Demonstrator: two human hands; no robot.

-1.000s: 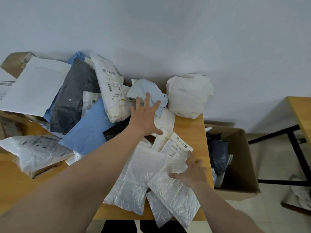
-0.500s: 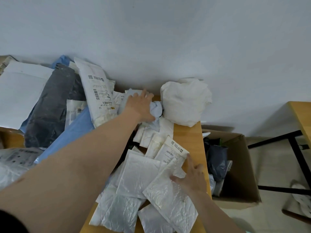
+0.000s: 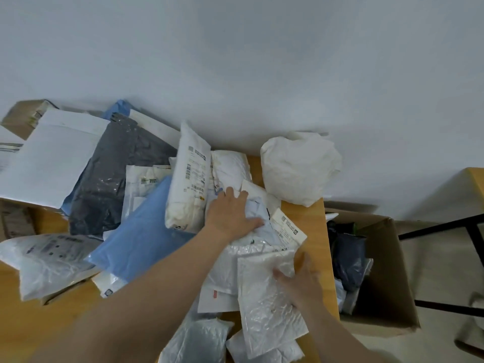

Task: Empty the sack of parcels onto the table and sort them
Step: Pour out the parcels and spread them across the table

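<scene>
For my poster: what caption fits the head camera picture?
Left hand and right hand touch pale plastic mailers on a wooden table.

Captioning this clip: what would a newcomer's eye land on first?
A heap of mailers covers the wooden table, a big blue mailer and a dark grey bag standing out at left. Both hands are in it: the left hand flat on a pale parcel mid-table, the right hand on a bubble mailer near the right edge. A crumpled white sack sits at the far right corner, with an open cardboard box on the floor beside the table.
</scene>
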